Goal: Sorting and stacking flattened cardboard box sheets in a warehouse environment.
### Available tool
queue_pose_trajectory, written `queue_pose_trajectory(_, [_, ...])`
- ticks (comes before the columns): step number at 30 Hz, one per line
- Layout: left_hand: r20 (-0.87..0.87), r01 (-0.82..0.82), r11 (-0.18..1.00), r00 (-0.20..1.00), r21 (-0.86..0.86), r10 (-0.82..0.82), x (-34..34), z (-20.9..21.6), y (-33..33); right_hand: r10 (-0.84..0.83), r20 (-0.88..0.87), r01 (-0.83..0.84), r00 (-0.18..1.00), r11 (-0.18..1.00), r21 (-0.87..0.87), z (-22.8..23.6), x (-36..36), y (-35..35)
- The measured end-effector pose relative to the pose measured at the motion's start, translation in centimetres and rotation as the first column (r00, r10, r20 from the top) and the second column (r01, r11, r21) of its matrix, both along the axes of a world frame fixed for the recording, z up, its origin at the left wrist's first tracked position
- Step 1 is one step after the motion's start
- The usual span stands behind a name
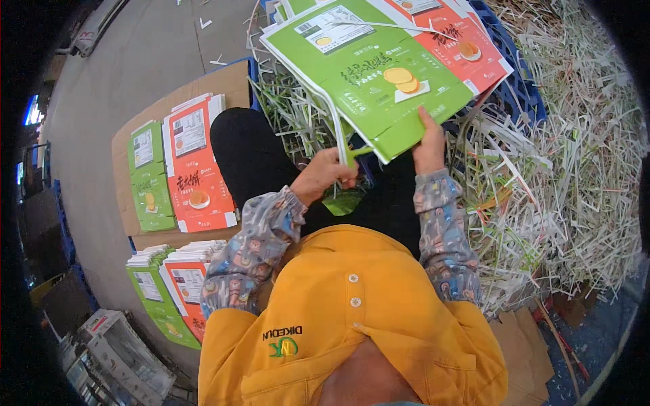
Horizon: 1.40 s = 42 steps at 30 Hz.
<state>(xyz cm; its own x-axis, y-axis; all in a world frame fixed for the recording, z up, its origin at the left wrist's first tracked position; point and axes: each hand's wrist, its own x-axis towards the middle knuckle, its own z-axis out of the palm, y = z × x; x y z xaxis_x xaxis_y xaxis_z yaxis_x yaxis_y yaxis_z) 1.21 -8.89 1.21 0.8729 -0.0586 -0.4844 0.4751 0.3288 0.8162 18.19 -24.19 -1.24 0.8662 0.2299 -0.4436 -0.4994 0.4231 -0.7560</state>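
Note:
A stack of flat green printed carton sheets [365, 74] lies in front of me, tilted, with a pale round food picture on top. My right hand [430, 144] grips its near right corner, thumb on the upper face and fingers underneath. At the near left corner my left hand [326, 176] is closed around narrow white and green paper trim strips [341, 139], which run up along the stack's left edge. A green scrap [343, 201] hangs below that hand. Red printed carton sheets [467, 47] lie beside the green stack on the right.
Loose shredded paper strips [569, 155] are heaped on the right and beneath the stack, around a blue plastic pallet [525, 74]. To my left, more green sheets [150, 183] and red sheets [196, 169] rest on brown cardboard [125, 162]. Grey floor [159, 40] extends beyond.

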Motion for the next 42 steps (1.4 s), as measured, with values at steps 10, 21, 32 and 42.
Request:
queue_pose_trajectory(10, [0.336, -0.458, 0.828, 0.873, 0.322, 0.352, 2.0, -0.6, -4.9, -0.024, -0.059, 0.025, 0.998, 1.000, 0.017, 0.6, 0.0, 1.1])
queue_pose_trajectory(21, [0.357, -0.451, 0.430, 0.890, 0.782, 0.284, 3.8, 1.3, -6.2, -0.065, -0.042, 0.065, 0.997, 0.998, 0.003, -0.6, -0.8, 2.0])
queue_pose_trajectory(32, [0.429, -0.510, 0.447, 0.860, 0.735, 0.276, 3.6, 0.8, -5.4, -0.048, -0.072, 0.052, 0.996, 0.997, 0.050, -1.3, -0.5, 1.8])
queue_pose_trajectory(42, [0.427, -0.514, 0.409, 0.857, 0.754, 0.288, 3.8, 1.1, -5.9, -0.036, -0.118, 0.039, 0.992, 0.999, 0.022, -0.8, -0.5, 1.8])
